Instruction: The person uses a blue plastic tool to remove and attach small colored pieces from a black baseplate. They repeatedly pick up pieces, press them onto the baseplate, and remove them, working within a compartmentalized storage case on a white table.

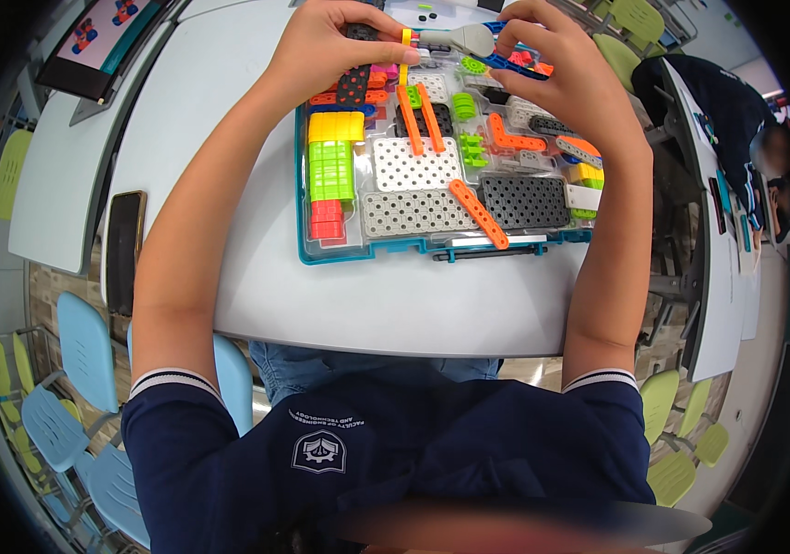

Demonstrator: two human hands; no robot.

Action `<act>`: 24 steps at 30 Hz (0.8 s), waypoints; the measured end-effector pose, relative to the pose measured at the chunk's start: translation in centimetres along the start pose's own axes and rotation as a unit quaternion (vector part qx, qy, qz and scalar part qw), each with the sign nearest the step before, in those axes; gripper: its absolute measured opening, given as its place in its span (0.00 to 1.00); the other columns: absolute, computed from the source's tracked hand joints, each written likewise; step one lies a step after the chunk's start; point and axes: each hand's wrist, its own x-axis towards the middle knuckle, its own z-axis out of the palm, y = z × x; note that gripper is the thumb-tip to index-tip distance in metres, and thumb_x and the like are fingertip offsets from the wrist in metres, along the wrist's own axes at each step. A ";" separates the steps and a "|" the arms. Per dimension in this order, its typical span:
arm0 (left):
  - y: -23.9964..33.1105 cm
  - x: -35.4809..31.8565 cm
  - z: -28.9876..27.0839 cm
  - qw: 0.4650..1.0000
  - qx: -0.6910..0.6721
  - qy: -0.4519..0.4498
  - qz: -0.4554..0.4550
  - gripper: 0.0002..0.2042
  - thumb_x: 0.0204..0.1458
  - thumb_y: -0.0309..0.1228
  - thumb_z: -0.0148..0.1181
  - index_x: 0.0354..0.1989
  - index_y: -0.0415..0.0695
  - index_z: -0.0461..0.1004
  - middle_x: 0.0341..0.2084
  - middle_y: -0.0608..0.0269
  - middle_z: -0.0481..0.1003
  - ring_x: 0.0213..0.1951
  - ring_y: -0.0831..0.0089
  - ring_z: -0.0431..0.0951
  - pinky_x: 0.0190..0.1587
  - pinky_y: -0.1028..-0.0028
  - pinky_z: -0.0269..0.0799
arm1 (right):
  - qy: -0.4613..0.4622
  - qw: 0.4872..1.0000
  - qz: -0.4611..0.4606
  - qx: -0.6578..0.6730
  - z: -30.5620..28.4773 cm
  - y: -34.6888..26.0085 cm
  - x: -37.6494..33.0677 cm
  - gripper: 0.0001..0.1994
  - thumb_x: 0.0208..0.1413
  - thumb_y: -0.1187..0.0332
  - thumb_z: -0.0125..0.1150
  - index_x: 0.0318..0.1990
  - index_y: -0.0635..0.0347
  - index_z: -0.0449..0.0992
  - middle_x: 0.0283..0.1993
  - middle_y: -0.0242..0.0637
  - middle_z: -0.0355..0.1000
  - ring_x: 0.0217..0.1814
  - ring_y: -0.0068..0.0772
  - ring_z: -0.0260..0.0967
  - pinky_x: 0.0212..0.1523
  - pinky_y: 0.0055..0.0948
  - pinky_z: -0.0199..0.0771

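Note:
My left hand [326,51] is closed over the far left of the parts case, with a black perforated plate [353,85] under its fingers and a thin yellow strip [405,66] at its fingertips. My right hand [568,69] is curled around the blue handles of a plier-like tool [469,39] with a grey head. The tool's narrow grey end points left and meets the yellow strip near my left fingertips. Whether it grips the strip cannot be made out. Below lies the teal-edged case [305,222], filled with coloured building parts.
Two orange beams [423,120] and another orange beam [478,214] lie loose on perforated plates. Left of the case rests a phone [125,254]; beyond it stands a screen [100,46]. Another person [723,138] sits at a table on the right. Blue chairs [86,351] stand at left.

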 end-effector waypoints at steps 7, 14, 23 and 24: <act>0.3 -0.1 -0.1 1.000 0.010 0.001 -0.003 0.12 0.46 0.35 0.77 0.34 0.43 0.85 0.30 0.66 0.82 0.33 0.82 0.82 0.39 0.80 0.80 | 0.019 0.998 -0.033 -0.040 0.0 -0.3 -0.3 0.10 0.45 0.72 0.69 0.35 0.64 0.76 0.46 0.43 0.71 0.50 0.45 0.69 0.53 0.38 0.70; 0.3 0.0 0.0 1.000 -0.009 -0.009 0.015 0.10 0.47 0.32 0.76 0.34 0.42 0.84 0.30 0.66 0.82 0.33 0.81 0.82 0.39 0.81 0.80 | 0.021 0.997 -0.050 -0.063 0.1 -0.9 -0.2 0.13 0.47 0.72 0.69 0.40 0.63 0.76 0.46 0.44 0.71 0.50 0.46 0.69 0.53 0.39 0.70; 0.8 0.0 -0.2 0.998 -0.057 0.006 0.011 0.12 0.47 0.32 0.76 0.36 0.41 0.82 0.28 0.65 0.81 0.32 0.79 0.84 0.39 0.79 0.82 | 0.069 0.992 -0.028 -0.098 2.4 -0.2 0.1 0.20 0.53 0.80 0.57 0.55 0.70 0.69 0.52 0.53 0.68 0.56 0.54 0.68 0.56 0.41 0.70; 0.9 -0.1 0.0 0.999 -0.042 0.005 0.015 0.12 0.47 0.32 0.76 0.35 0.41 0.82 0.27 0.66 0.80 0.32 0.79 0.84 0.39 0.79 0.82 | 0.074 0.991 -0.033 -0.107 2.7 0.0 0.2 0.20 0.53 0.80 0.57 0.56 0.70 0.69 0.53 0.53 0.68 0.56 0.54 0.68 0.56 0.41 0.70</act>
